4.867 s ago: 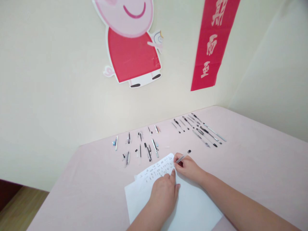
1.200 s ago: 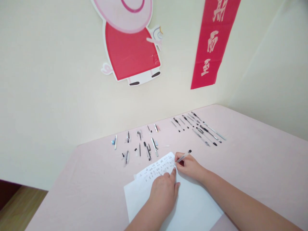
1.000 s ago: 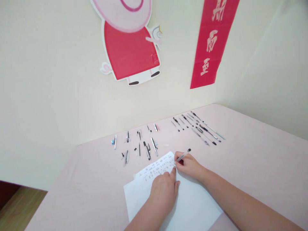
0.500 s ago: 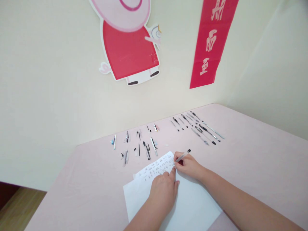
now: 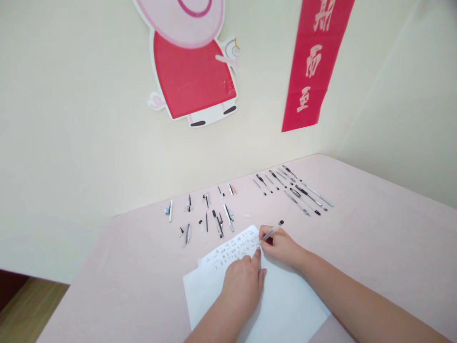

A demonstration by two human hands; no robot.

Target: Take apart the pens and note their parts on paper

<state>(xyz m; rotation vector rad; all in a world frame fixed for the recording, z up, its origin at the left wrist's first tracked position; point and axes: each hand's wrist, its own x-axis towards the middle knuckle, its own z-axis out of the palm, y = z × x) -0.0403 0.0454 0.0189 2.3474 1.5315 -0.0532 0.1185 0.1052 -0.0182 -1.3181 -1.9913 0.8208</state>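
Observation:
My right hand (image 5: 282,247) pinches a clear pen with a black cap end (image 5: 272,230), its tip on the far right corner of a white sheet of paper (image 5: 285,305) covered at the top with small handwriting. My left hand (image 5: 243,288) lies flat on the sheet beside it, fingers stretched out, pressing the paper onto the pink table (image 5: 374,247).
Several taken-apart pen pieces (image 5: 214,216) lie in rows beyond the paper. Several whole pens (image 5: 300,193) lie at the far right. The table meets cream walls with a cartoon pig cut-out (image 5: 193,71) and a red banner (image 5: 314,62). The table's left edge drops to wooden floor (image 5: 24,309).
The pen in my right hand now has its black end fitted, where before a small black piece lay on the table beside it. The hands have barely moved since.

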